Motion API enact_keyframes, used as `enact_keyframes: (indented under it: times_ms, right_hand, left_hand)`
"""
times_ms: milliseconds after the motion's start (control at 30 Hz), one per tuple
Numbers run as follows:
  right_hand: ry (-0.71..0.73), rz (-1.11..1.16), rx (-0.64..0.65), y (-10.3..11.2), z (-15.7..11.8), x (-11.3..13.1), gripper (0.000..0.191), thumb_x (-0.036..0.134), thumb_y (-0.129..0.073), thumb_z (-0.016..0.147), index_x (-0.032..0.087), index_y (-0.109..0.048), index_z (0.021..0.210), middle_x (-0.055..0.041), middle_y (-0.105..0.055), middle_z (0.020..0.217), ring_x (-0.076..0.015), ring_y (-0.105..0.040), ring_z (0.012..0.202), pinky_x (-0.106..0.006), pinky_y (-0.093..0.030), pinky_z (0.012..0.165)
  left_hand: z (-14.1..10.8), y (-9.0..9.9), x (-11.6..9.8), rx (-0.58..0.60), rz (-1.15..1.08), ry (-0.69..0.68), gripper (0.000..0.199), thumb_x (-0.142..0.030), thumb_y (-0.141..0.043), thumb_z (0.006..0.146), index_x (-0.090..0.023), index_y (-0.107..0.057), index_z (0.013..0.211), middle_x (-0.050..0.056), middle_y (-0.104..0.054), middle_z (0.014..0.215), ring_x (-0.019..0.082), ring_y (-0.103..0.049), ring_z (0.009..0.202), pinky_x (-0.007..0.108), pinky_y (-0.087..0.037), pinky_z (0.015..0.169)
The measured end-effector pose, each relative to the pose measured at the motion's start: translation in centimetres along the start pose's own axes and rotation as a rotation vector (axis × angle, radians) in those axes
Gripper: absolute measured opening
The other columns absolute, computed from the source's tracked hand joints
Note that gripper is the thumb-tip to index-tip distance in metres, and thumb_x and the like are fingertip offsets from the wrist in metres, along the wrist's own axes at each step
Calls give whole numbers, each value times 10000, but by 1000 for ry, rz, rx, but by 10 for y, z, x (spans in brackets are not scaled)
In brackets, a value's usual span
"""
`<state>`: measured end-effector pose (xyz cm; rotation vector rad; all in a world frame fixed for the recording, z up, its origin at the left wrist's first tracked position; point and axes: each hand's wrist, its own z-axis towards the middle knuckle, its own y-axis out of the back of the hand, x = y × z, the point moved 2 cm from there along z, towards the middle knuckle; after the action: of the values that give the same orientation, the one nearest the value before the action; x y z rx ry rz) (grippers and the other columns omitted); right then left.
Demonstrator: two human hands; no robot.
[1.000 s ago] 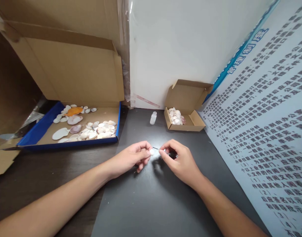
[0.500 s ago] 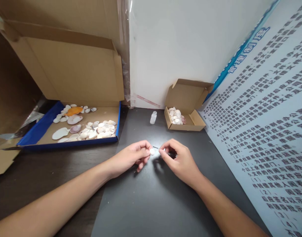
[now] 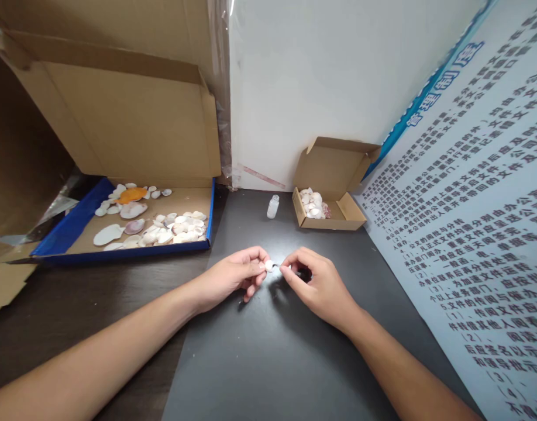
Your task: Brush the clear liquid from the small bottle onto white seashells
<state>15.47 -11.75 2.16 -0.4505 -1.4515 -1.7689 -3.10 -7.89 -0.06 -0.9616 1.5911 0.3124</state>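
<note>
Shell [image 3: 269,266] pinched in left hand [image 3: 244,272], stick [image 3: 275,266] pinched in right hand [image 3: 316,278], now closer to shell

A white panel [image 3: 338,76] stands between brown cardboard [image 3: 119,23] and a printed board [image 3: 483,245].

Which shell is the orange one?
The orange shell lies toward the back left of the blue-sided box, behind a pale pinkish shell; the other shells there look whitish or purplish.
</note>
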Motion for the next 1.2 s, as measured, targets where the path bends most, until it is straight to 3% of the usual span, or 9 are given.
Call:
enact_keyframes:
  times_ms: [333,733,967,1100,1200]
  right_hand:
    - [-33,-20,-29,2,1,-1,87,167,-598,877,193,-623,798,6,-569,736,-141,-535,694,-254,-367,615]
    - [61,6,22,2,1,-1,63,170,-598,893,197,-625,844,1,-558,771,-147,-535,729,-262,-382,651]
    - [67,52,26,3,0,0,58,180,-600,896,201,-633,853,-7,-562,775,-152,-536,724,-263,-389,634]
    - [12,48,-45,3,-1,-2,78,188,-592,901,197,-625,830,-4,-572,755,-146,-534,702,-263,-387,628]
    - [27,38,-3,1,0,-2,75,194,-598,895,196,-637,831,3,-563,736,-141,-528,680,-263,-381,618]
  left_hand:
    - [0,2,1,11,14,4,145,-311,-564,912,-182,-497,901,-50,-525,664,59,-457,500,181,-375,485]
    - [-1,1,-1,17,28,6,163,-325,-576,895,-186,-490,889,-46,-514,672,67,-451,503,194,-370,487]
    - [0,-1,-1,13,-37,5,194,-339,-618,861,-186,-499,859,-75,-388,585,66,-357,486,193,-360,479]
    - [0,-3,-2,-2,-83,13,199,-328,-632,834,-176,-504,833,-74,-369,572,68,-330,490,190,-355,466]
    - [0,-3,-3,3,-96,18,201,-328,-628,832,-171,-503,821,-73,-360,564,69,-317,486,191,-350,459]
